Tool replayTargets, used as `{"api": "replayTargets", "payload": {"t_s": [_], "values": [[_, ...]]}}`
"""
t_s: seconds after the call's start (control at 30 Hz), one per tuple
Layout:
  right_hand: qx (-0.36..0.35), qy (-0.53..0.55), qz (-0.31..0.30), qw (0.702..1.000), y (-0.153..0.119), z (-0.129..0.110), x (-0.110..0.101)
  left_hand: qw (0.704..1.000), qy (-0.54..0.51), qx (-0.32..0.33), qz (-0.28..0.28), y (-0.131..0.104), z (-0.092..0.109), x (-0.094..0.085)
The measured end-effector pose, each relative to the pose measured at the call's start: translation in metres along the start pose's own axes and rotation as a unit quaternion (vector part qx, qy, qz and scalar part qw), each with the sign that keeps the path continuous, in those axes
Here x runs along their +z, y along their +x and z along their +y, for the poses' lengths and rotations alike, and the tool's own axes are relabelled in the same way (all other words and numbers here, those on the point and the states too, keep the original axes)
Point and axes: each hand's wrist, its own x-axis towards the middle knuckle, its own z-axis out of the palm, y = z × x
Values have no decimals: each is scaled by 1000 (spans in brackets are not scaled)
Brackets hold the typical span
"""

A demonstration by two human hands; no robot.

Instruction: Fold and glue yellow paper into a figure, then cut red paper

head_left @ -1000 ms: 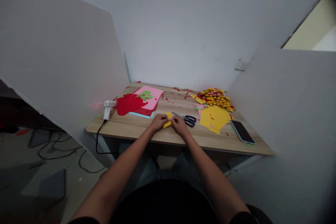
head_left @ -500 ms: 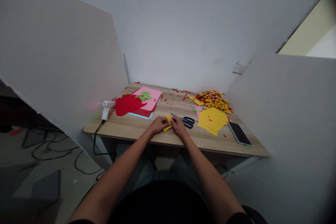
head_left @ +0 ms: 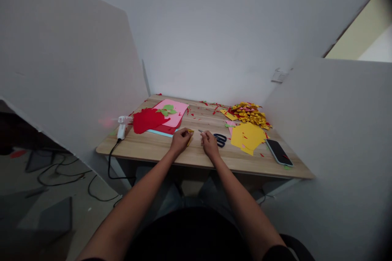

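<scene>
My left hand (head_left: pixel 180 140) is closed around the edge of a small yellow paper piece (head_left: pixel 190 131), which looks folded and sticks out past the fingertips. To its right, my right hand (head_left: pixel 210 144) is apart from that piece, its fingers loosely curled with a gap at the thumb and nothing visible in them. A pair of scissors (head_left: pixel 220 140) with dark handles lies by my right hand, which covers part of the blades; their tip shows beyond the fingers.
Yellow sheets (head_left: pixel 248 136) lie on the right, before a heap of folded yellow pieces (head_left: pixel 251 116). A phone (head_left: pixel 278 152) rests near the right edge. Red paper (head_left: pixel 150 120), a pink sheet (head_left: pixel 177 110) and green cutouts (head_left: pixel 168 109) lie left, beside a corded white glue gun (head_left: pixel 121 127).
My hands have moved apart. The right hand has let go of the yellow paper piece, which stays in my left hand and has turned.
</scene>
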Motion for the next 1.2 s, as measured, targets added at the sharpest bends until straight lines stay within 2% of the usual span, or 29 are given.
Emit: {"api": "replayTargets", "payload": {"t_s": [0.1, 0.3, 0.37, 0.57, 0.8, 1.0, 1.2], "values": [[25, 52, -18, 998, 2, 3, 2, 1000, 8, 20, 22, -3, 2, -2], [36, 110, -26, 993, 5, 10, 4, 989, 28, 107, -100, -12, 15, -2], [35, 118, -23, 992, 7, 15, 4, 986, 35, 116, -113, -14, 18, -3], [74, 114, -38, 990, 9, 30, 2, 996, 48, 65, -29, -11, 14, -5], [79, 98, -59, 990, 9, 27, 0, 991, 10, 35, -126, -8, 4, 3], [57, 113, -40, 991, 7, 18, 0, 995, 8, 12, -102, -5, 4, 2], [23, 119, -42, 992, 2, 2, 0, 999, 43, -22, -19, -3, 4, -2]]}}
